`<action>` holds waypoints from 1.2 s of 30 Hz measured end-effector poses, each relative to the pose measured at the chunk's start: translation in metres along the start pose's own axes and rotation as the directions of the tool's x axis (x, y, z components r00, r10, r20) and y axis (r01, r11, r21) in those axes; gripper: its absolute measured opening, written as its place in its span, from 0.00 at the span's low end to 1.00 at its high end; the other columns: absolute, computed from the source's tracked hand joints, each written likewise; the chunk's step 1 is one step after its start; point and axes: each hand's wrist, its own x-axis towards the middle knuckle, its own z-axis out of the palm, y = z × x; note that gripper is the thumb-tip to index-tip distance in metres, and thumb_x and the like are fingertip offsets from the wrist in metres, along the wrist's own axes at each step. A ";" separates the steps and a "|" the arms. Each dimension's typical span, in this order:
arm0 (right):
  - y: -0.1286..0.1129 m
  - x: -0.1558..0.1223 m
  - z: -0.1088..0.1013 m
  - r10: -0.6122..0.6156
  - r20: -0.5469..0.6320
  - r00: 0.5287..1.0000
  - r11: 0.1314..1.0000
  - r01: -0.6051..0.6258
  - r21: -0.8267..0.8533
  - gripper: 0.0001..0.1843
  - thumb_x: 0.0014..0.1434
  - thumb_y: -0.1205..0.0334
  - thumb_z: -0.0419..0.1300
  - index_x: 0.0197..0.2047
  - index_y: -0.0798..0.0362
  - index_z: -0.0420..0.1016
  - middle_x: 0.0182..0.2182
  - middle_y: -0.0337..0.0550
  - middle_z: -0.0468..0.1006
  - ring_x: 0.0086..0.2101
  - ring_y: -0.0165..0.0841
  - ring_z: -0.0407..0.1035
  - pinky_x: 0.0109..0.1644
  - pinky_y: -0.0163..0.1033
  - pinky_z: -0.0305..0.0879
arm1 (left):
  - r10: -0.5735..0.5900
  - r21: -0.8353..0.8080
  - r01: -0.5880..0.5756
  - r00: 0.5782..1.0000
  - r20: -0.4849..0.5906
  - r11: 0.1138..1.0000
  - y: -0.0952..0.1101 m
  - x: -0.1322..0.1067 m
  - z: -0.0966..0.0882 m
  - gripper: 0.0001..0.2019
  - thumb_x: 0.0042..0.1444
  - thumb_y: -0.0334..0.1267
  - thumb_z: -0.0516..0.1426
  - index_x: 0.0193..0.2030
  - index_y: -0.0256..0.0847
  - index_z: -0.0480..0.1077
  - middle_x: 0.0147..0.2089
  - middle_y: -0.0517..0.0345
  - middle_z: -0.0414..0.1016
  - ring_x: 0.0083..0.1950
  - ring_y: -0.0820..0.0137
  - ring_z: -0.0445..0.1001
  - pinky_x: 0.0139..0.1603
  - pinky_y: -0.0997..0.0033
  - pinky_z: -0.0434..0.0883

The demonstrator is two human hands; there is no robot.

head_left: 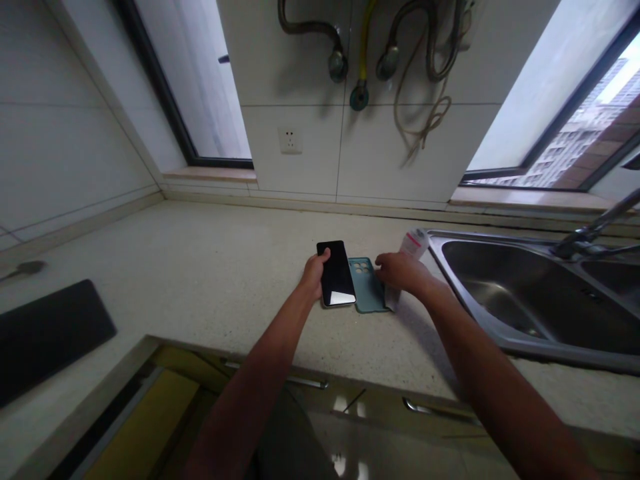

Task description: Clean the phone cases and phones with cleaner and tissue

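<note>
A black smartphone (336, 275) is gripped along its left edge by my left hand (314, 272), with the thumb over its screen. The screen is dark, apart from a bright reflection near the bottom. Right beside it lies a teal phone case (369, 290) with camera cut-outs at its top. My right hand (400, 270) is at the case's right edge, its fingers curled inward; what they hold, if anything, is hidden. A clear plastic bag (416, 241) with a red stripe sticks out above and below that hand.
On the right, a steel sink (500, 287) with a faucet (575, 241) is set into the pale countertop (225, 267). A black flat panel (55, 333) and a spoon-like utensil (30, 267) lie at the left. Pipes and a socket (290, 141) are on the wall.
</note>
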 end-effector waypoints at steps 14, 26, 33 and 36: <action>-0.037 -0.005 0.019 0.123 -0.054 0.991 0.992 -0.122 0.011 0.16 0.62 0.65 0.52 0.48 0.59 0.77 0.43 0.65 0.81 0.43 0.49 0.78 0.41 0.44 0.70 | 0.203 0.167 -0.186 0.975 -0.087 0.968 -0.008 0.009 -0.008 0.04 0.52 0.32 0.63 0.32 0.38 0.71 0.26 0.57 0.74 0.33 0.64 0.77 0.42 0.65 0.73; -0.037 0.006 0.029 0.131 -0.145 0.981 0.867 -0.043 0.496 0.23 0.58 0.64 0.58 0.57 0.60 0.73 0.40 0.53 0.83 0.41 0.39 0.78 0.46 0.40 0.70 | 0.433 0.553 -0.311 0.896 -0.101 0.773 -0.005 0.010 -0.009 0.06 0.51 0.38 0.60 0.33 0.39 0.70 0.30 0.56 0.73 0.32 0.67 0.72 0.37 0.68 0.68; -0.039 0.013 0.037 0.126 0.037 0.991 0.317 -0.075 0.945 0.10 0.54 0.68 0.59 0.40 0.57 0.77 0.29 0.41 0.80 0.25 0.28 0.72 0.30 0.32 0.70 | 0.519 0.649 -0.366 0.853 -0.052 0.667 -0.005 0.009 -0.009 0.05 0.52 0.38 0.59 0.33 0.41 0.69 0.34 0.54 0.75 0.37 0.65 0.73 0.40 0.67 0.68; -0.043 0.011 0.033 0.067 0.114 0.991 0.075 -0.119 0.990 0.02 0.52 0.69 0.60 0.29 0.55 0.74 0.24 0.37 0.76 0.23 0.26 0.71 0.28 0.30 0.68 | 0.569 0.689 -0.427 0.822 0.025 0.586 -0.009 0.011 -0.009 0.05 0.54 0.38 0.58 0.37 0.42 0.69 0.40 0.51 0.77 0.42 0.63 0.74 0.45 0.66 0.68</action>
